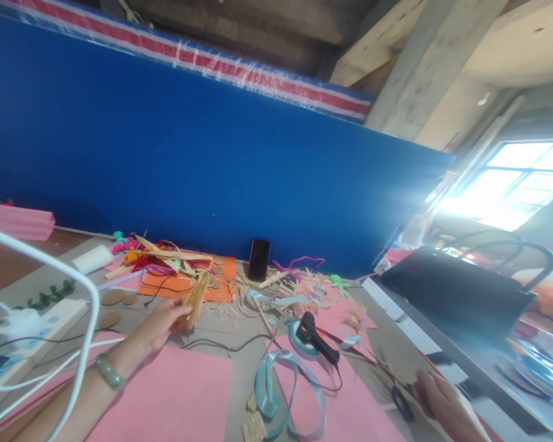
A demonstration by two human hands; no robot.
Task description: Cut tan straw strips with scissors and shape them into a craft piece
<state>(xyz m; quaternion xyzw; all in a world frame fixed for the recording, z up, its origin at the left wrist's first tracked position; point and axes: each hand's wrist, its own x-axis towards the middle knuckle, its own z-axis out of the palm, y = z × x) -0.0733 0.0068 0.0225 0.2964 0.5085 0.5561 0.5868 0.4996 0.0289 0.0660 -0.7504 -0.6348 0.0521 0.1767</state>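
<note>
My left hand [163,323] reaches forward over the table and pinches a flat tan strip of dried leaf or wood [196,298], holding it tilted above the grey tabletop. A green bangle [109,372] sits on that wrist. My right hand [435,396] lies low at the right edge, fingers curled over black-handled scissors [402,402]. Between the hands lie a black glue gun [317,336] on a roll of pale blue tape, and loops of light blue ribbon [276,383].
Pink sheets [166,399] and an orange sheet [223,273] cover the table [239,368], with straw scraps, pipe cleaners and round wooden discs. A black phone [259,259] leans on the blue wall. A white power strip [37,325] and cables lie left; a black bag [456,294] stands right.
</note>
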